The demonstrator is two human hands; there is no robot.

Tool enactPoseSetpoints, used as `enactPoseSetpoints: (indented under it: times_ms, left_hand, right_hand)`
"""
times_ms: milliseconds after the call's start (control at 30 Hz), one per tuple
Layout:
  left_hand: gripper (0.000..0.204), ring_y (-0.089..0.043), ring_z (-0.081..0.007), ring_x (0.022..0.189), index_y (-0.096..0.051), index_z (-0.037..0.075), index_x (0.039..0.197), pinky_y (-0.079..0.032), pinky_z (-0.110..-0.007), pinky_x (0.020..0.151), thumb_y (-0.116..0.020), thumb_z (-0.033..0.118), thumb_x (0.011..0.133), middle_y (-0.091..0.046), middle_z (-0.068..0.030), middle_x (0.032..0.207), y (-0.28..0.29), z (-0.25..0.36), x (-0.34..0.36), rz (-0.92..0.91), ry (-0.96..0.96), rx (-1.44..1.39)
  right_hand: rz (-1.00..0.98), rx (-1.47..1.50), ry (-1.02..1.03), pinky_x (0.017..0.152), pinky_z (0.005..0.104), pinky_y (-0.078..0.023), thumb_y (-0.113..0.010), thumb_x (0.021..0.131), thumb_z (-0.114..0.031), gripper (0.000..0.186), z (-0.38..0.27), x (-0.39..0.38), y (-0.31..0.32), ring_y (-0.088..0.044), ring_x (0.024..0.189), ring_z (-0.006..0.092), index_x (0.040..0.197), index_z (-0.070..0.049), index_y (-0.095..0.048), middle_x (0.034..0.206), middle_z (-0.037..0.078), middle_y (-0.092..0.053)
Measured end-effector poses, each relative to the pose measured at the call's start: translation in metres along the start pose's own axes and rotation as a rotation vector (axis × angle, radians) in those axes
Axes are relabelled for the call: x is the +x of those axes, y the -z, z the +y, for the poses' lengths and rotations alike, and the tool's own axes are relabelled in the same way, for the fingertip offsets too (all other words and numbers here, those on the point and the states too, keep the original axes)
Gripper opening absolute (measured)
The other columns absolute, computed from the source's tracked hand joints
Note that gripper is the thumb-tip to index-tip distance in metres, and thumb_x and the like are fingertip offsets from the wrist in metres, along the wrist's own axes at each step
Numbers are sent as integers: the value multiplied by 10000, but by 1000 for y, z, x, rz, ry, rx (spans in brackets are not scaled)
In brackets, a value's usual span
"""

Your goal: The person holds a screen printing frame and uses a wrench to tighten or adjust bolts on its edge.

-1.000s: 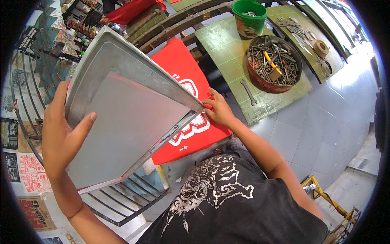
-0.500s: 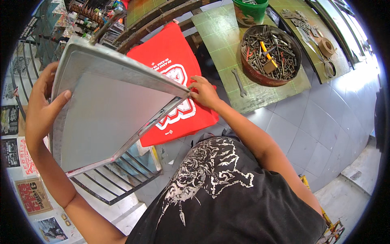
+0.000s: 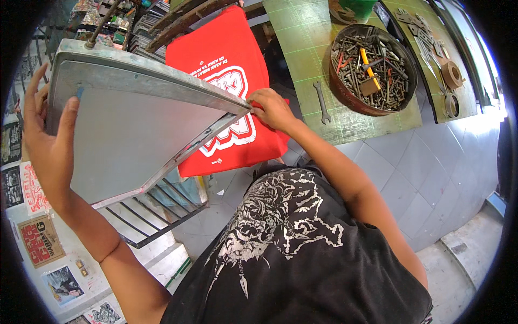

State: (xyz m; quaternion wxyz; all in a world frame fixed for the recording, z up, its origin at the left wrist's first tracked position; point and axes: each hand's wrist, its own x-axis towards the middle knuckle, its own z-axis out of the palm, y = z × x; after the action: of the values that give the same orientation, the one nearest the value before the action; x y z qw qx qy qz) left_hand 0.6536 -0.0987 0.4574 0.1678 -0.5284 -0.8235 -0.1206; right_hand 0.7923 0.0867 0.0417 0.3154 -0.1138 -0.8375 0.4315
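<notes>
A screen printing frame (image 3: 143, 127), pale metal with grey mesh, is tilted up above a red cloth (image 3: 216, 46) with white print. My left hand (image 3: 51, 143) holds the frame's left side, with the thumb in front and the fingers up along the outer edge, some stretched out. At the frame's right corner, the bent fingers of my right hand (image 3: 271, 109) pinch the rim just above the red cloth. Part of the cloth is hidden behind the frame.
On a green board (image 3: 302, 48) to the right lie a spanner (image 3: 322, 102) and a round tub (image 3: 359, 102) of bolts and small tools. Beyond are a tape roll (image 3: 452, 74) and a green bucket (image 3: 359, 8). A black metal rack (image 3: 156, 224) stands below the frame.
The frame's left end has swung further left, and my left fingers have straightened and loosened along its edge. My right hand stays at the corner. The whole view has shifted slightly.
</notes>
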Motion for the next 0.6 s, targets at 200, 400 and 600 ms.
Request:
enactPoseSetpoints:
  times_ms: [200,400,600]
  left_hand:
    - [665,-587,-292,1109,-399,133,1403,-473,-403,947,-658,301,813,-565,-209,1237,20,-15,3,-145,-77,12]
    - [674,-590,-296,1096,-429,71,1378,-466,-404,951,-655,377,822,-554,-209,1243,15,-35,-2,-110,30,22]
    - [683,-593,-262,1056,-428,51,1373,-471,-384,918,-659,393,829,-575,-193,1188,15,-43,-1,-148,151,-30]
  right_hand:
    - [-101,-14,-89,844,422,-468,-655,769,-91,214,-1,8,6,-593,964,323,979,-54,-642,971,136,-648]
    - [-159,0,-30,818,423,-469,-633,769,-95,184,15,16,4,-596,929,321,949,-58,-645,935,119,-651]
    - [-199,-67,28,788,431,-468,-606,769,-105,139,9,25,5,-590,882,330,888,-46,-648,876,130,-642]
